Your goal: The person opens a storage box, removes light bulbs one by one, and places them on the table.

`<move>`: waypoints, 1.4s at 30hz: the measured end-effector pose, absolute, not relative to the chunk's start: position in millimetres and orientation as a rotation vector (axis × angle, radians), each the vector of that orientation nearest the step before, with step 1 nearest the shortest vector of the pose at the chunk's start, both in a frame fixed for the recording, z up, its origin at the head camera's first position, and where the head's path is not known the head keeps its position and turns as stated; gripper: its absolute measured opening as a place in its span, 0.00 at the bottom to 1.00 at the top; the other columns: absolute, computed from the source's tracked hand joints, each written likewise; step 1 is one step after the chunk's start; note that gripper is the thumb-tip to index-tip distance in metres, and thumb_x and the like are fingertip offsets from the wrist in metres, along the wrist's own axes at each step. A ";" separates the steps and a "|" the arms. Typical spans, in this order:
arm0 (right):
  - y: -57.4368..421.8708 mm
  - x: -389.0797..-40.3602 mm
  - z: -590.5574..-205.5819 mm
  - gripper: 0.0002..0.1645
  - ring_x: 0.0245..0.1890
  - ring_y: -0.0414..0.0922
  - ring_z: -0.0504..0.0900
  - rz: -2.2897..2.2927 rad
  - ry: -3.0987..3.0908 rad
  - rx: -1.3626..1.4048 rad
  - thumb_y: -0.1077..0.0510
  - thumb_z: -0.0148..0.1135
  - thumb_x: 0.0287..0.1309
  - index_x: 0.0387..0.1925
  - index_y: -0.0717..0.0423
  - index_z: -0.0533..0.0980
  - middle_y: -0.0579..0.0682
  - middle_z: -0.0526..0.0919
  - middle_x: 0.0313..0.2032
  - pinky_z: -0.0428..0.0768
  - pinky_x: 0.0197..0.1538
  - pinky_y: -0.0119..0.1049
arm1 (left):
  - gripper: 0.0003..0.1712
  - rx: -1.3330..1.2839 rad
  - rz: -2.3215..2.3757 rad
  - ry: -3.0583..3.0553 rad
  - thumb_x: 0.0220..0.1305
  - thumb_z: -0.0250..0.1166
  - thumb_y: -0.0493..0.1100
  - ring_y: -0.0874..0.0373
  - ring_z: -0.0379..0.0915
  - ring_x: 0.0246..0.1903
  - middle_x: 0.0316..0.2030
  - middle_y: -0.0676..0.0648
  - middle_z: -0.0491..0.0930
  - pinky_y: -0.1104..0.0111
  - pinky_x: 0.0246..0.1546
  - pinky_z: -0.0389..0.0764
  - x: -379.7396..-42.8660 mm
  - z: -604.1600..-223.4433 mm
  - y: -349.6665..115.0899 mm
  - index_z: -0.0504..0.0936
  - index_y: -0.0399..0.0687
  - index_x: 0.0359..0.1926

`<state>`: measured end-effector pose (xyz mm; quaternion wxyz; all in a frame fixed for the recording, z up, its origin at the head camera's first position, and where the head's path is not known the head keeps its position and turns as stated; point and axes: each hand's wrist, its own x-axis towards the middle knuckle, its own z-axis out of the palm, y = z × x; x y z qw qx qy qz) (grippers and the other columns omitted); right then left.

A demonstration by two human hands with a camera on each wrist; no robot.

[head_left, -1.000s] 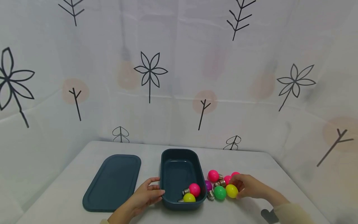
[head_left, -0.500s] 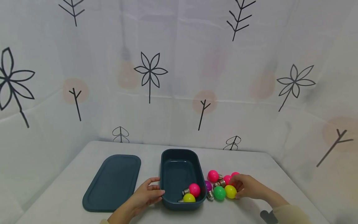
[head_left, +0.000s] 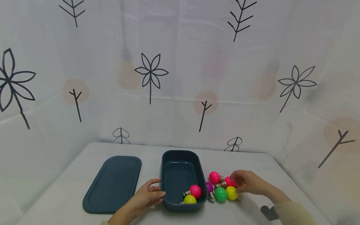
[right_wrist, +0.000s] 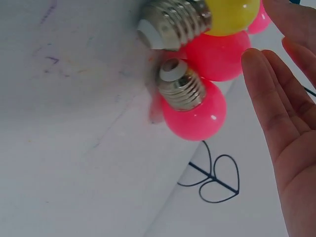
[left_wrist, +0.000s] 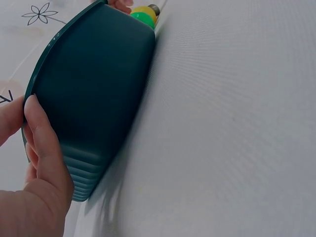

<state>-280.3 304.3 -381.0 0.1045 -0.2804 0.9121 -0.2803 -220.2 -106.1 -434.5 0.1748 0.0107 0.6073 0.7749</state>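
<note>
My left hand (head_left: 147,196) grips the left rim of a dark teal rectangular container (head_left: 182,170), its thumb and fingers on either side of the wall in the left wrist view. A pink light bulb (head_left: 195,191) and a yellow-green light bulb (head_left: 190,199) lie in the container's near end. My right hand (head_left: 250,182) hovers over the light bulbs to the right, fingers loosely bent, holding nothing. Just below it lies a yellow light bulb (head_left: 232,193); beside that are a green light bulb (head_left: 220,194) and pink light bulbs (right_wrist: 195,116).
A flat teal lid (head_left: 113,184) lies left of the container on the white table (head_left: 152,156). A purple light bulb (head_left: 209,187) and another pink light bulb (head_left: 214,177) lie near the container's right wall. A patterned cloth (head_left: 180,118) stands behind the table.
My right hand has lifted slightly away from the yellow light bulb, whose metal base now shows. It covers the far pink light bulb. My left hand and the container stay put.
</note>
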 end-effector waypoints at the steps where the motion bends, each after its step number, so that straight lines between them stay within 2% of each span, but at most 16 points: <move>1: 303.0 -281.1 -380.2 0.23 0.31 0.43 0.74 -0.829 2.689 -0.835 0.62 0.73 0.43 0.43 0.60 0.75 0.48 0.76 0.32 0.78 0.35 0.29 | 0.42 0.028 2.195 1.722 0.55 0.67 0.32 0.59 0.76 0.33 0.37 0.46 0.69 0.65 0.40 0.80 -219.8 -434.3 -106.1 0.52 0.33 0.65; 13: 278.7 -290.0 -370.9 0.21 0.32 0.41 0.75 -0.834 2.696 -0.948 0.65 0.69 0.47 0.45 0.62 0.74 0.52 0.77 0.34 0.79 0.37 0.28 | 0.42 0.038 2.200 1.700 0.55 0.66 0.32 0.59 0.76 0.34 0.37 0.47 0.69 0.66 0.40 0.80 -219.0 -434.2 -106.7 0.52 0.33 0.65; 29: 247.8 -297.3 -351.8 0.21 0.37 0.45 0.77 -0.812 2.703 -1.015 0.64 0.69 0.48 0.45 0.56 0.75 0.53 0.78 0.37 0.79 0.39 0.28 | 0.42 0.047 2.203 1.699 0.55 0.67 0.32 0.59 0.75 0.34 0.38 0.46 0.69 0.66 0.41 0.80 -221.0 -436.3 -107.9 0.52 0.33 0.65; 38: 234.6 -299.1 -344.0 0.20 0.39 0.49 0.78 -0.824 2.659 -1.062 0.64 0.69 0.49 0.45 0.54 0.75 0.44 0.77 0.38 0.79 0.41 0.29 | 0.42 0.071 2.206 1.680 0.56 0.66 0.33 0.59 0.75 0.35 0.37 0.47 0.69 0.66 0.41 0.80 -221.5 -437.4 -108.1 0.51 0.33 0.65; 42: 227.0 -300.6 -341.7 0.20 0.39 0.51 0.78 -0.836 2.628 -1.052 0.65 0.69 0.49 0.45 0.54 0.75 0.44 0.78 0.37 0.79 0.40 0.29 | 0.42 0.068 2.207 1.680 0.55 0.66 0.32 0.59 0.75 0.35 0.37 0.47 0.70 0.66 0.41 0.80 -221.9 -437.2 -108.7 0.51 0.33 0.65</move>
